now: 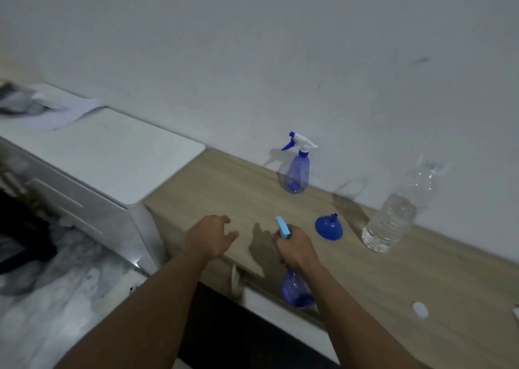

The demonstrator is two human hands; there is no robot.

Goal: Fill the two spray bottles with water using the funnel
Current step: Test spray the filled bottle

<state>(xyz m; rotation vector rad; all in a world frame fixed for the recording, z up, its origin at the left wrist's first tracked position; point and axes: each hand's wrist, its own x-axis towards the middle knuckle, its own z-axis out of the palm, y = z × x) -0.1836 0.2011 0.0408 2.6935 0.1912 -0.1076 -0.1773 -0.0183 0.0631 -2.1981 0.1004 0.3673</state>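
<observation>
- Right hand (295, 247) grips the neck of a blue spray bottle (297, 290) at the front edge of a wooden counter (224, 189).
- Left hand (210, 236) is beside it, fingers loosely curled, holding nothing.
- Blue funnel (328, 227) lies wide end down on the counter, just past the right hand (a clear water bottle (393, 217) stands near it).
- Second spray bottle (297, 172) stands upright by the wall.

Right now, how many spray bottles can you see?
2. The first spray bottle stands upright on the wooden counter by the wall; the second spray bottle is gripped near its top by the right hand at the counter's front edge. None looks hidden.
</observation>
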